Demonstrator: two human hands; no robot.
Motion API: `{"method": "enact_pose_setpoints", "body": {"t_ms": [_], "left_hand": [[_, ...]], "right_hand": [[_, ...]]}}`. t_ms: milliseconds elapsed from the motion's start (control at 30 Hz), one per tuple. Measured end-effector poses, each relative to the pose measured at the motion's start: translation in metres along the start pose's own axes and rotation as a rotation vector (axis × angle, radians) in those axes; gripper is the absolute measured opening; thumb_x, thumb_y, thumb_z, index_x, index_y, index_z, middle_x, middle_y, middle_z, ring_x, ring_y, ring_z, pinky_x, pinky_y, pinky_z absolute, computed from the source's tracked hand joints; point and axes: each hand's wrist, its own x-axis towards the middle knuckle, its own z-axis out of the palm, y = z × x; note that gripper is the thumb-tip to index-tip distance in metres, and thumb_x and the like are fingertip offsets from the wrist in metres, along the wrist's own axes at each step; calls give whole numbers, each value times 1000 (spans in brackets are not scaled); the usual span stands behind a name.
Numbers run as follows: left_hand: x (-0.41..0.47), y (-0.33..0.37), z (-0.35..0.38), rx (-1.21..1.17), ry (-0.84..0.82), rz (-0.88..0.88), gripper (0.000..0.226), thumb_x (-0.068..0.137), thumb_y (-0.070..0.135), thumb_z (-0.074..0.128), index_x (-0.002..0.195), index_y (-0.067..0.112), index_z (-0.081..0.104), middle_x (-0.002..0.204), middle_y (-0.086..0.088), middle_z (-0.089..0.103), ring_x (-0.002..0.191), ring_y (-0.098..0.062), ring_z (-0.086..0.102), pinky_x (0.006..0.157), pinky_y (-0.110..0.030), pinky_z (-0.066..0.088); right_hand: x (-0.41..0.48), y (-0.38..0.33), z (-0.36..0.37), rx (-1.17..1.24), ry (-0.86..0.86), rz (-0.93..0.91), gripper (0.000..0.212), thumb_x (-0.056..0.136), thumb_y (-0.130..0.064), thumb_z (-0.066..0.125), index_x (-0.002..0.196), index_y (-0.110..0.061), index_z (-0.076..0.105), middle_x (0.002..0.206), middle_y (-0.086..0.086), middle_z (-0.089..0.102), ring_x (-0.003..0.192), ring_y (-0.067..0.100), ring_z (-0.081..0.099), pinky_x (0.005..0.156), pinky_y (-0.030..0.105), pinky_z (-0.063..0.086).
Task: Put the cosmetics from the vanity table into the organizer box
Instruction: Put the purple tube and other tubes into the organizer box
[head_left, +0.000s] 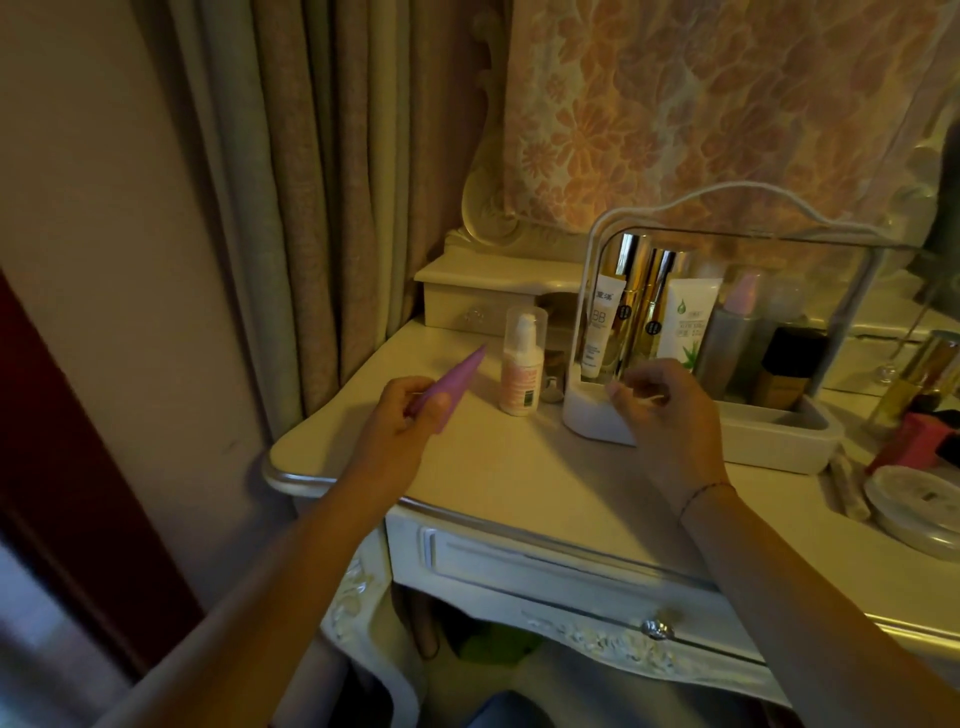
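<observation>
Grip L (400, 413) round 1 pink cone (461, 375), grip R (672, 421) round 1 thin stick (650, 400), by 1 organizer box (779, 441)

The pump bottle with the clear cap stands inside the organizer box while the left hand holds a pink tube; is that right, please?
Not quite: the head view shows the pump bottle standing on the table, outside the organizer box. The left hand does hold the pink tube.

- Bare counter (519, 467) lies open in front, from its left edge to the organizer box (779, 439).
- 1 pump bottle (522, 364) stands just left of the box, narrowing that side.
- Upright tubes (685, 322) crowd the box's rear.
- A round tin (914, 504) and pink box (917, 441) clutter the counter's right end.
</observation>
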Motion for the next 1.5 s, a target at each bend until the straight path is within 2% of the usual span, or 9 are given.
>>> {"method": "enact_pose_setpoints", "body": {"t_ms": [100,200,300,400,500,633,767,1100,1500], "left_hand": [[-19,13,9,-142,-143,-18,28,81,50,52,104,34,53,97,7,62,71,11,57,57,-7,43],[-28,20,37,-294,-324,-101,48,75,59,58,112,29,56,108,-1,65,91,-4,61,74,-22,47],[-31,30,73,-547,-468,-199,50,76,48,61,116,18,56,115,-7,65,105,-16,62,86,-27,51],[-26,44,100,-643,-461,-219,45,79,39,59,115,12,56,109,-7,66,94,-10,65,76,-20,53],[-15,53,117,-343,-318,-58,25,86,32,59,107,20,55,96,3,63,79,-1,62,60,-10,46],[-4,46,127,197,-213,318,34,90,24,56,123,19,52,124,5,54,113,-8,47,85,-13,35],[-2,31,130,461,-295,425,50,91,17,53,138,14,39,147,-3,35,137,-16,27,107,-21,20],[0,26,131,459,-277,474,52,89,16,54,139,14,38,149,-1,32,139,-12,21,106,-13,10],[0,25,131,450,-245,528,50,87,13,55,135,16,43,145,1,37,135,-9,24,101,-5,9]], "right_hand": [[-16,-10,-2,162,-131,-5,28,80,-31,69,105,-25,59,98,-10,60,85,1,57,69,14,48],[-23,-19,-4,463,-374,113,48,74,-36,70,118,-22,58,97,-4,67,82,4,61,64,17,49],[-18,-16,-20,679,-466,187,35,75,-31,66,108,-18,65,83,3,65,69,11,56,60,25,41],[-5,-7,-43,799,-411,269,22,74,-25,67,94,-16,69,68,1,60,55,8,51,53,20,43],[17,-4,-62,698,-255,279,8,77,-20,68,83,-15,67,57,-3,59,48,7,50,47,17,44],[60,-11,-73,522,23,168,3,87,-11,63,85,-12,63,64,1,56,43,2,50,44,16,45],[85,-15,-56,331,62,59,11,89,-11,62,99,-10,61,70,3,57,44,-1,55,45,14,49],[80,0,-14,51,27,3,16,92,-19,58,106,-10,61,81,11,65,69,25,65,72,40,58],[76,13,-14,-18,43,88,22,94,-21,54,111,-8,60,88,10,65,71,16,63,72,32,57]]}}
